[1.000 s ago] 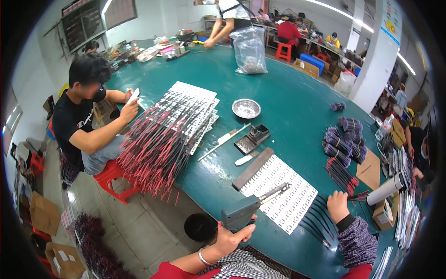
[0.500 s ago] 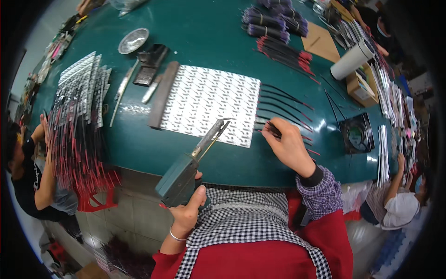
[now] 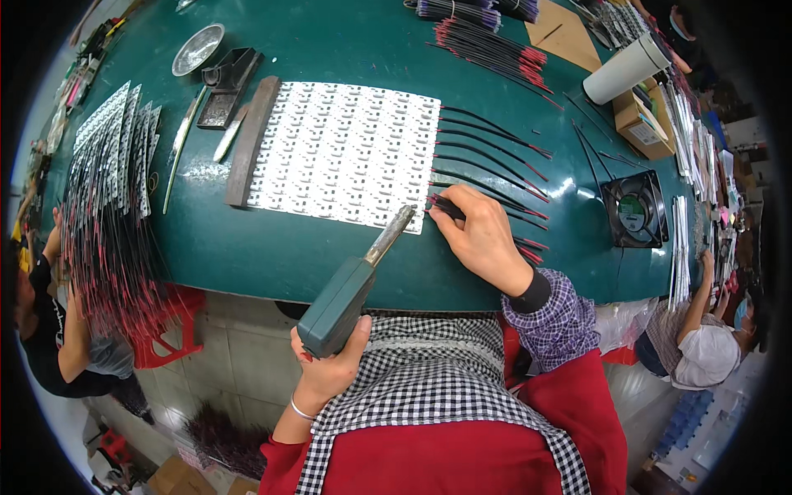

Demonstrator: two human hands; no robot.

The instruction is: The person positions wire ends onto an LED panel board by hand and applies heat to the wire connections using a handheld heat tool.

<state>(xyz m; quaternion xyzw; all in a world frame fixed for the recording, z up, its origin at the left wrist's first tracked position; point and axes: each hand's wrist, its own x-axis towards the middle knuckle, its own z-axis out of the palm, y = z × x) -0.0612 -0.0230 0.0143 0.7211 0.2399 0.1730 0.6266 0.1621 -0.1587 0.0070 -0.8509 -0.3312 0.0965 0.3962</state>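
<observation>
The left hand (image 3: 330, 363) is wrapped around the grip of a dark green, box-shaped plastic soldering gun (image 3: 337, 307); its mottled metal barrel points to the lower right corner of a flat, white rectangular panel (image 3: 346, 153) patterned with rows of small dark components. Tip contact cannot be determined. The right hand (image 3: 485, 239) is nearly closed, thumb and fingertips pinching slim black wire (image 3: 448, 207) at the panel's right edge. Above it, flexible black leads with red ends (image 3: 492, 136) extend from that edge in a spaced row. A straight, dark brown bar (image 3: 252, 144) lies along the left edge. The panel rests on a smooth, glossy green tabletop (image 3: 247, 256). Farther left sits a round, shiny metal bowl (image 3: 199, 49); at right stands a square black fan (image 3: 634, 210).
</observation>
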